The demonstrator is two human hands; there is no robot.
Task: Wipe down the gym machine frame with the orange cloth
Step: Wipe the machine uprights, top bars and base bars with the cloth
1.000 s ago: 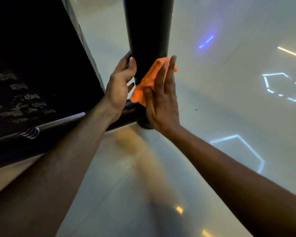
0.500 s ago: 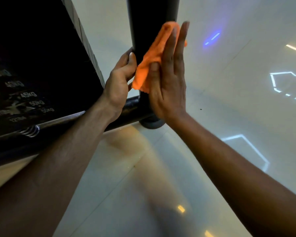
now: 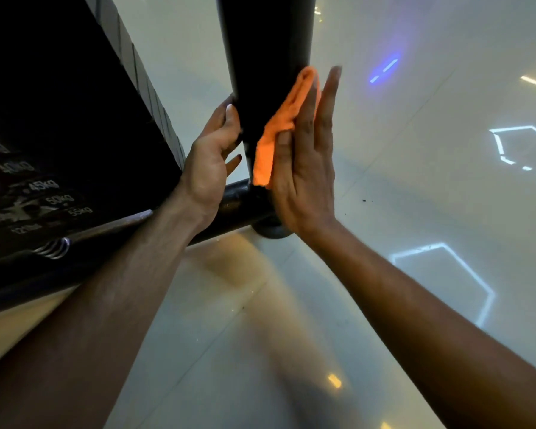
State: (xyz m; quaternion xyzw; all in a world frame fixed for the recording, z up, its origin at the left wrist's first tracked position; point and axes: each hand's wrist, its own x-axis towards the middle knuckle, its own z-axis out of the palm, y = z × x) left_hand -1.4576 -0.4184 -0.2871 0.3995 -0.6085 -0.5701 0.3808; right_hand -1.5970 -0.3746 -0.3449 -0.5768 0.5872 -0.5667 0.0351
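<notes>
against round black post (image 3: 266, 57), soft orange cloth (image 3: 279, 128)

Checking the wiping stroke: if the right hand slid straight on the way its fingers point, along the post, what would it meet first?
Nothing, it seems: the right hand points up along the black upright post, pressing the orange cloth flat; the way looks free up to the picture's edge.

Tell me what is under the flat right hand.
The orange cloth, pressed by the right hand against the black frame post. How far the cloth reaches beneath the palm is hidden.
</notes>
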